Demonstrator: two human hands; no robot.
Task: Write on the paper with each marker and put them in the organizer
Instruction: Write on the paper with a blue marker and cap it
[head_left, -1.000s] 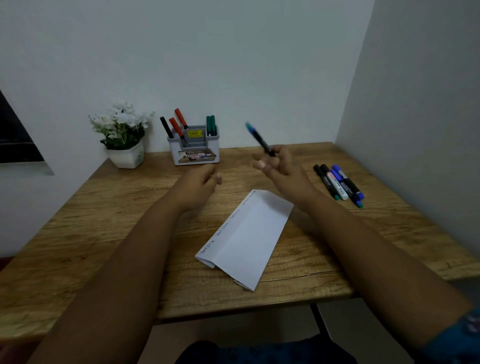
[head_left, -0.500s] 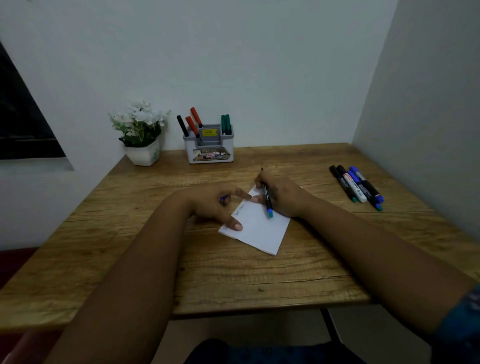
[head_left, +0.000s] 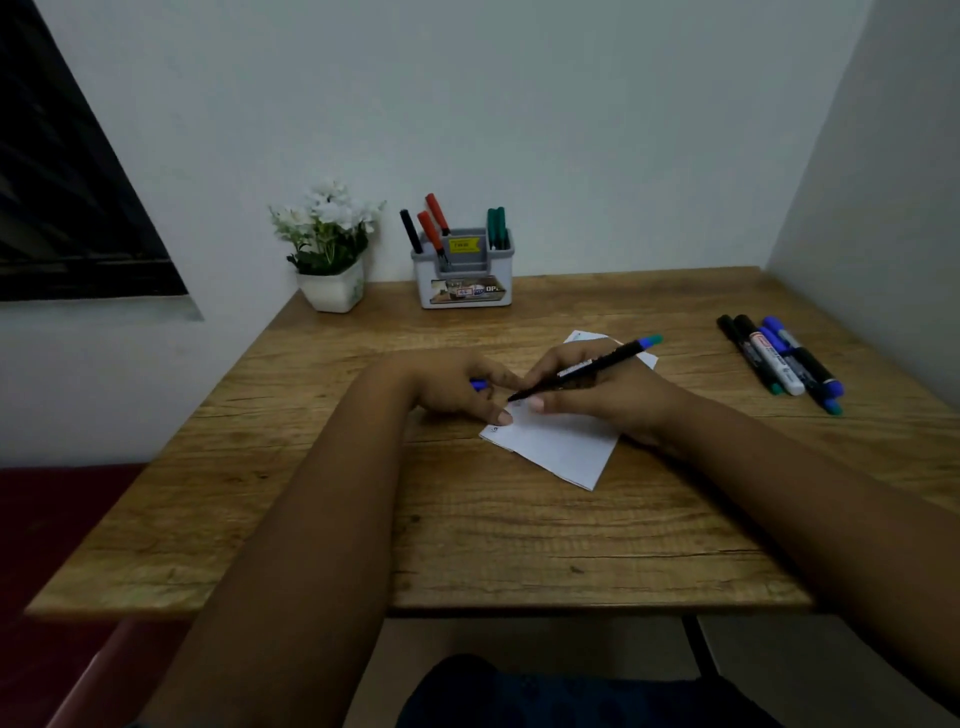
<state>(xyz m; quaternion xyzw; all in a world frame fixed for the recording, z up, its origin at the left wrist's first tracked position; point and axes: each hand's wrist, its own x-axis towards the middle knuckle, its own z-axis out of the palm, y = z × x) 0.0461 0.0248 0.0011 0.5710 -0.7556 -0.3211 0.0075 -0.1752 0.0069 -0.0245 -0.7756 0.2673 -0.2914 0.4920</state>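
Head view: right hand (head_left: 597, 395) gripping a black marker (head_left: 587, 368), tip down on the folded paper (head_left: 558, 447), blue end angled up and to the right. Left hand (head_left: 457, 387) resting on the paper's left edge, fingers curled round a blue cap (head_left: 478, 385). Paper lying mid-table (head_left: 467, 545). Organizer (head_left: 464, 280) at the back wall, holding 5 markers. Another 4 markers (head_left: 779, 361) lying well to the right. Flower pot (head_left: 332, 291) beside the organizer.

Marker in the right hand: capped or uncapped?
Uncapped: the marker shows a bare dark tip on the paper; a blue cap sits in the left hand.
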